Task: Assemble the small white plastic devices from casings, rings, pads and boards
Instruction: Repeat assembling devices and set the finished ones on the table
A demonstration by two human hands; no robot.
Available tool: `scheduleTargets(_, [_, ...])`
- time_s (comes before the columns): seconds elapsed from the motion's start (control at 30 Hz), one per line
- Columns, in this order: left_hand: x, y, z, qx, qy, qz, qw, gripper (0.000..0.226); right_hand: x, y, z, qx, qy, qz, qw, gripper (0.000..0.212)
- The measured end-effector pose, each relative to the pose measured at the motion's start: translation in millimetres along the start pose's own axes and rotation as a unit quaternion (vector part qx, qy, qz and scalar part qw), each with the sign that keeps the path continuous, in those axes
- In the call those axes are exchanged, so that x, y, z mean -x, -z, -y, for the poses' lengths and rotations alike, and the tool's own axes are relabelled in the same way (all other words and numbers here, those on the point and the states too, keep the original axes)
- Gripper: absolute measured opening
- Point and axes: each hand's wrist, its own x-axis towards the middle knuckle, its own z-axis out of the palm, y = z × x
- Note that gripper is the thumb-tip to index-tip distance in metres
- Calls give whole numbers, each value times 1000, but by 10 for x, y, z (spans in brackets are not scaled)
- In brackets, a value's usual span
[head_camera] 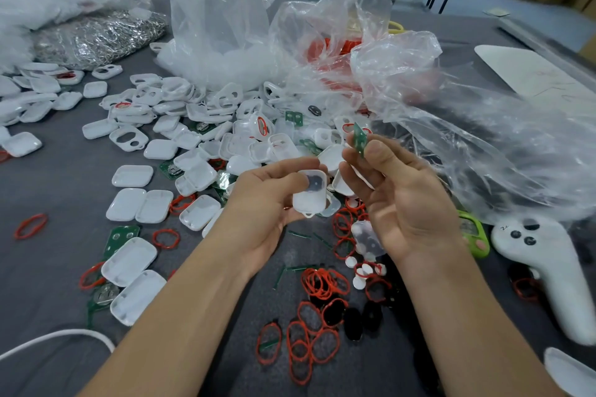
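My left hand (264, 200) grips a white casing half (310, 193), open side up, with a dark round pad showing inside it. My right hand (400, 196) pinches a small green board (359, 139) between thumb and fingertips, held upright just above and to the right of the casing. The two hands are close together over the grey table (48, 190). A heap of white casing halves (193, 126) lies behind and left of my hands. Red rings (322, 284) and white round pads (361, 271) are scattered below my hands.
Crumpled clear plastic bags (467, 126) rise behind and to the right. A pile of metal rings (100, 39) sits far left. A white handheld controller (545, 267) lies at right, a green casing (474, 232) beside it. A white cable (58, 337) crosses bottom left.
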Motion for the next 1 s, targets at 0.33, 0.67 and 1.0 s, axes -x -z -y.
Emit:
scheduleTargets(0.33, [10, -7, 21, -40, -23, -30, 998, 23, 6, 16, -13, 7, 6, 16, 1000, 11])
scheduleTargets(0.67, [0, 9, -18, -2, 9, -22, 1000, 30, 5, 31, -113, 236, 119, 37, 964, 16])
scheduleTargets(1.0, [15, 7, -46, 9, 22, -21, 999, 28, 67, 47, -180, 565, 257, 56, 782, 19])
